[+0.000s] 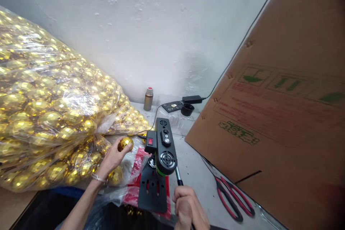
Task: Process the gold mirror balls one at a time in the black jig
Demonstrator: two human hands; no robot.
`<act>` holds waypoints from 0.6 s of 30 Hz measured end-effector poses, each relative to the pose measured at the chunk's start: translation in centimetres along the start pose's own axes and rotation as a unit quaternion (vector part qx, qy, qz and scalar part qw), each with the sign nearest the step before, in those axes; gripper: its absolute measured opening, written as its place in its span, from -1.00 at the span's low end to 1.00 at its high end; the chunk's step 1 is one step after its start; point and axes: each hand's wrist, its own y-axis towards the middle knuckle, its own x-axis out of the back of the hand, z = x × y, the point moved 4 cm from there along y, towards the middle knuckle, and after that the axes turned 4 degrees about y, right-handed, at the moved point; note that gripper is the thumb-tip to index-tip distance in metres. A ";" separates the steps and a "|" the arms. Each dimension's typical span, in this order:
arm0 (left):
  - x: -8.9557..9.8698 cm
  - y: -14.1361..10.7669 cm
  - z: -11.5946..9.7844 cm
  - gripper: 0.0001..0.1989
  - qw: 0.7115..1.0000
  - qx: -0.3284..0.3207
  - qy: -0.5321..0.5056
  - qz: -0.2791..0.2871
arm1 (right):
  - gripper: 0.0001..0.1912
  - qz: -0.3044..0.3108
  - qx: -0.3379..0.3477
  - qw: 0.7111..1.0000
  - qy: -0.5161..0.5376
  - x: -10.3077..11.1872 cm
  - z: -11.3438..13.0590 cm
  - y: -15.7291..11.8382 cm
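Currently, we grip the gold ball (126, 143) in our left hand (113, 159), left of and apart from the black machine (162, 144). Its long axis runs away from us between our hands; our right hand (190, 205), farther from the ball, is clamped on the lever (178, 175).

Cardboard box (231, 154) is showing green handling signs, two arrows (287, 83) pointing down and an umbrella-like symbol (253, 77), while its red print lines (248, 103) and green outlined lettering (238, 133) below are looking too blurred to read.
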 end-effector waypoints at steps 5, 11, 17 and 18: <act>-4.7 -5.9 -0.2 -0.40 0.975 0.042 -0.215 0.034 | -0.65 0.021 0.044 0.998 0.031 0.1 0.4 1.3; -9.6 -9.2 -1.0 -0.51 0.979 0.001 -0.200 0.047 | -0.68 0.048 0.046 0.998 0.018 0.4 -0.1 0.8; -10.4 -10.2 -2.1 -0.60 0.991 -0.111 -0.073 -0.016 | -0.68 0.053 0.041 0.998 0.001 0.5 -0.1 0.2; -10.5 -10.3 -2.2 -0.59 0.989 -0.126 -0.065 -0.035 | -0.67 0.053 0.034 0.998 -0.002 0.5 -0.1 0.1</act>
